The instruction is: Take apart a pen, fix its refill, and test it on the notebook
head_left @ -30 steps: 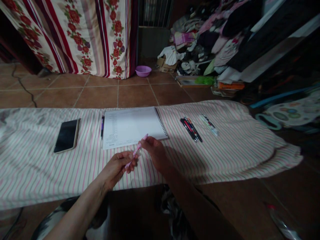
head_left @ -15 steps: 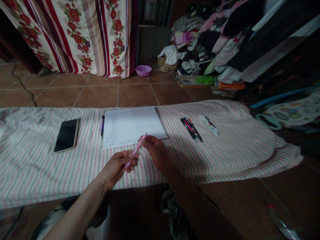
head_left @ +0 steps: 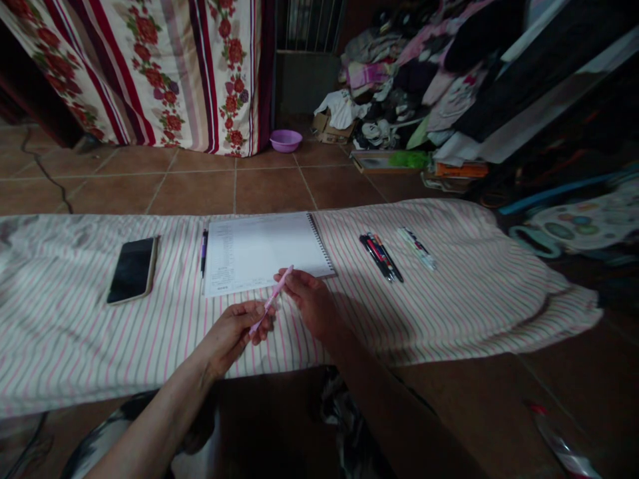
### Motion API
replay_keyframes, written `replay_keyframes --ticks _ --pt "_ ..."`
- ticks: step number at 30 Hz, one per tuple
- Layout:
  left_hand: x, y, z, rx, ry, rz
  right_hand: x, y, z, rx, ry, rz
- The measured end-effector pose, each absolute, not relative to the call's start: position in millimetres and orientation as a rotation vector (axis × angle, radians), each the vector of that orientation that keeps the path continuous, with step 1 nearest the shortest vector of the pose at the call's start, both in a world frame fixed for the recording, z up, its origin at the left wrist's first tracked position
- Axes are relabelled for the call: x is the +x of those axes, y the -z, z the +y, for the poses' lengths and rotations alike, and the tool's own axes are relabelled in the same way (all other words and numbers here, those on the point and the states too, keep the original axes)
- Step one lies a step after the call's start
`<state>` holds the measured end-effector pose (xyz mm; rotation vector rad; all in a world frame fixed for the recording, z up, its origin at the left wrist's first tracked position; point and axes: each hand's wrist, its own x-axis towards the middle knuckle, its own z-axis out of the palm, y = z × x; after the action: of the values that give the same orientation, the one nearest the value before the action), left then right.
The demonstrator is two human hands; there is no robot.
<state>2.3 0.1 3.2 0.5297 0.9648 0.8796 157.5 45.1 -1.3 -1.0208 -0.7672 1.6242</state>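
Note:
A slim pink pen [head_left: 272,298] is held slantwise between my hands, over the near edge of a spiral notebook [head_left: 264,249]. My left hand [head_left: 244,322] is closed on its lower end, and my right hand [head_left: 310,296] pinches the upper end. The notebook lies open at a mostly white page, with printed text along its left side. A dark purple pen [head_left: 204,253] rests along the notebook's left edge. To the right lie a bunch of dark pens [head_left: 381,257] and a smaller group of white pens [head_left: 417,249].
A smartphone [head_left: 132,271] lies at the left on the striped cloth [head_left: 464,286]. Beyond, on the tiled floor, are a purple basin [head_left: 285,140], a floral curtain [head_left: 180,73] and piled clothes [head_left: 369,73]. A plastic bottle [head_left: 562,442] lies at the lower right.

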Motion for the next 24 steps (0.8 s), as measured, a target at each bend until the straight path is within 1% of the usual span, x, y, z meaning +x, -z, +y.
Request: replay_keyframes --ticks 6,14,24 --pt "3.3 -4.4 -0.6 0.537 -0.871 0.957 157.0 8.4 46.4 -1.095 -1.523 -0.795" --pt "1.1 -4.9 2.2 0.508 -0.897 0.952 157.2 1.8 42.6 -0.978 -1.677 -0.804" --pt "1.2 -3.4 0.3 0.522 -0.871 0.966 157.3 2.7 45.3 -1.069 -1.575 -0.832"
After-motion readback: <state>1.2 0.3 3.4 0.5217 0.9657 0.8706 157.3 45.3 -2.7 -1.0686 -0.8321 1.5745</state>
